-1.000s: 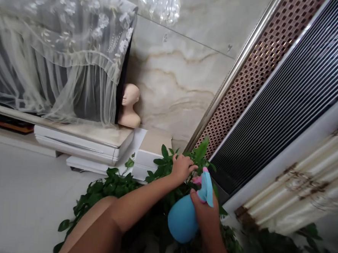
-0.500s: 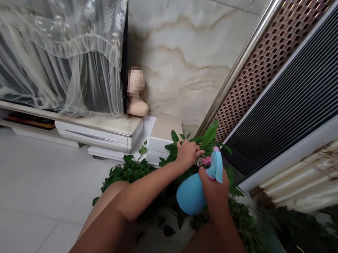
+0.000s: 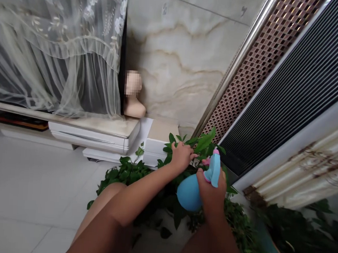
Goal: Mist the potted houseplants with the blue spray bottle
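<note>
My right hand [image 3: 213, 194] is wrapped around the neck of a blue spray bottle [image 3: 189, 192] with a pink nozzle and trigger. The bottle lies tilted, its round body to the left and its head pointing up and away. My left hand [image 3: 181, 157] rests among the leaves of a green potted plant [image 3: 205, 142], fingers apart, touching the foliage; whether a leaf is pinched under the fingertips is hidden. The nozzle sits close to the leaves, right of my left hand. Trailing vines [image 3: 126, 173] spread below my left forearm.
A white low cabinet [image 3: 94, 133] stands at the left under a lace-covered screen [image 3: 83, 71]. On it is a mannequin head [image 3: 134, 105]. Beyond the plant are a white box [image 3: 159, 141] and a tall dark ribbed panel [image 3: 277, 83]. More plants [image 3: 308, 238] fill the lower right.
The view has shifted slightly. My left hand stays in the leaves and my right hand keeps the spray bottle, with its head now a little more upright.
</note>
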Action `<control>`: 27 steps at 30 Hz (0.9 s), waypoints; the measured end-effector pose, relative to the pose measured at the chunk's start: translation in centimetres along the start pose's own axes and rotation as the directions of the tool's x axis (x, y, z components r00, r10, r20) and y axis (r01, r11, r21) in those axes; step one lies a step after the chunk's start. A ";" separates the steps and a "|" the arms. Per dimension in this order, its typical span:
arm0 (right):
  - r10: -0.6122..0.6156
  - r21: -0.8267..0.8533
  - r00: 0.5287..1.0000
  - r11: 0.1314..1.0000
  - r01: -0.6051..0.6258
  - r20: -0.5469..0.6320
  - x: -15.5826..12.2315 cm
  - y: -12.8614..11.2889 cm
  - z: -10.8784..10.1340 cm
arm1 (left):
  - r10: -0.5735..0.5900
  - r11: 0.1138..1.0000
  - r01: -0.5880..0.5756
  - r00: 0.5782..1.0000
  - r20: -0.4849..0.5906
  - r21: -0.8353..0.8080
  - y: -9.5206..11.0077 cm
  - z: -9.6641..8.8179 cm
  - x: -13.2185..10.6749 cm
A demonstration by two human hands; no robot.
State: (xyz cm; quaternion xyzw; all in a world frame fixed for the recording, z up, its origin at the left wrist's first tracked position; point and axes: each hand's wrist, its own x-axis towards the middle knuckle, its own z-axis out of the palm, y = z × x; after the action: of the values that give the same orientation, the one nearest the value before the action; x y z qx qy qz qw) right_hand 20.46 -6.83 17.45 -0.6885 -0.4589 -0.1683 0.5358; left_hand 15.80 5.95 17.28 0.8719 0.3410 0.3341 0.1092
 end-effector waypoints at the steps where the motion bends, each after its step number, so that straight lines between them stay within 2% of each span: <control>1: -0.015 0.001 1.000 1.000 0.015 0.009 0.0 0.1 0.0 | 0.005 1.000 -0.005 1.000 -0.001 -0.002 0.0 0.0 0.0; 5: -0.058 -0.046 0.998 0.997 0.060 0.039 0.1 0.7 -0.2 | 0.033 0.999 -0.033 0.999 -0.018 -0.005 -0.1 0.1 -0.2; 10: -0.057 -0.071 0.997 0.996 0.061 0.058 0.3 0.6 -0.2 | 0.036 0.999 -0.036 0.999 -0.019 -0.008 0.0 -0.1 -0.3; 20: 0.083 -0.071 0.976 0.995 -0.069 0.201 -0.4 0.3 1.0 | -0.026 0.999 0.027 1.000 0.011 -0.040 0.4 -0.9 0.2; 27: 0.067 -0.149 0.956 0.989 -0.024 0.287 -0.8 -0.1 1.3 | -0.018 0.999 0.018 1.000 0.003 -0.035 0.2 -1.2 0.2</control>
State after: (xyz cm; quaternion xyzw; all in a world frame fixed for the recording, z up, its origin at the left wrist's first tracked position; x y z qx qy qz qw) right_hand 19.62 -6.01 16.49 -0.7528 -0.5033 -0.0854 0.4155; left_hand 15.22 5.86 18.43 0.8673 0.3427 0.3377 0.1279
